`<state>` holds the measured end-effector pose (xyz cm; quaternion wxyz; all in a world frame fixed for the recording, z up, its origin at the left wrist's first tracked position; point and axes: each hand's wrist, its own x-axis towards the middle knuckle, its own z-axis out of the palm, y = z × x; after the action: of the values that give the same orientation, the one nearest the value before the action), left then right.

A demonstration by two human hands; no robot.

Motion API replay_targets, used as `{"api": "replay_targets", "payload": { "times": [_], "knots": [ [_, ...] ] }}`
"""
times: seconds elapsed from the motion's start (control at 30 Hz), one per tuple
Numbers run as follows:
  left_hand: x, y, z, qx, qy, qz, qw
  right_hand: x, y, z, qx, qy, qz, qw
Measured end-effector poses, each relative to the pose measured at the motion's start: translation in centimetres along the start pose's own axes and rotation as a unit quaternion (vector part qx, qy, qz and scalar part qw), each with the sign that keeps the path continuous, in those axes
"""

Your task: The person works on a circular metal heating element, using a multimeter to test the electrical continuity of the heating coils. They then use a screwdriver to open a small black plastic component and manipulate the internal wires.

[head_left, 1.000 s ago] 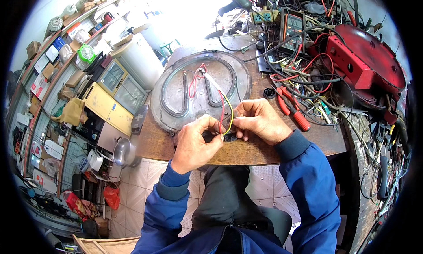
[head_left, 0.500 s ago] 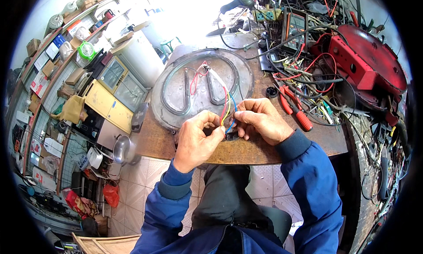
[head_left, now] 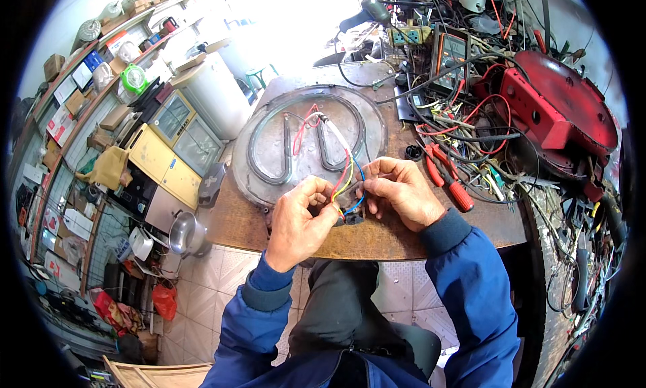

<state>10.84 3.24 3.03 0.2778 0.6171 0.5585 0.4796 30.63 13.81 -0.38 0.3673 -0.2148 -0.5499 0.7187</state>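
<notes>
My left hand (head_left: 306,215) is closed, its thumb and forefinger pinched on the yellow wire (head_left: 349,175) and the red wire (head_left: 348,164) near their lower ends. My right hand (head_left: 402,191) is closed in a pinch beside the blue wire (head_left: 359,166), fingertips against it. The wires come from a white sleeve (head_left: 334,133) above a round grey metal plate (head_left: 243,135). A looped dark heating tube (head_left: 252,160) lies on that plate. Below the fingertips, a small black piece (head_left: 353,218) sits near the table's front edge; its kind is unclear.
Red-handled pliers (head_left: 434,169) and a red screwdriver (head_left: 462,198) lie right of my right hand on the wooden table (head_left: 397,236). Beyond them are tangled cables, a multimeter (head_left: 451,61) and a red metal housing (head_left: 538,112). A metal pot (head_left: 185,233) stands at left.
The view has shifted slightly, so the table sits lower. My hands remain close together at the wires, and more of the black piece shows beneath them.
</notes>
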Motion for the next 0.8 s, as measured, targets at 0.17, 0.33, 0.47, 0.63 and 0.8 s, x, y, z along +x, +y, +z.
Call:
{"api": "replay_targets", "payload": {
  "times": [0.17, 0.33, 0.47, 0.63, 0.8],
  "knots": [
    [-0.1, 0.3, -0.1, 0.012, -0.004, 0.000, 1.000, -0.2, -0.3, 0.0, 0.004, 0.003, -0.002, 1.000],
    [-0.2, -0.6, -0.3, 0.041, -0.002, 0.036, 0.999, -0.2, -0.2, 0.1, -0.020, 0.017, -0.023, 0.999],
    [-0.2, -0.9, -0.3, 0.029, -0.011, 0.048, 0.998, 0.1, 0.5, 0.1, -0.033, 0.071, -0.094, 0.992],
    [-0.4, -0.3, -0.1, 0.032, -0.009, 0.042, 0.999, -1.0, -1.1, 0.3, -0.032, 0.046, -0.110, 0.992],
    [-0.5, -0.3, 0.0, 0.035, -0.020, 0.051, 0.998, -1.1, -1.4, 1.0, -0.116, 0.010, -0.062, 0.991]
  ]
}}
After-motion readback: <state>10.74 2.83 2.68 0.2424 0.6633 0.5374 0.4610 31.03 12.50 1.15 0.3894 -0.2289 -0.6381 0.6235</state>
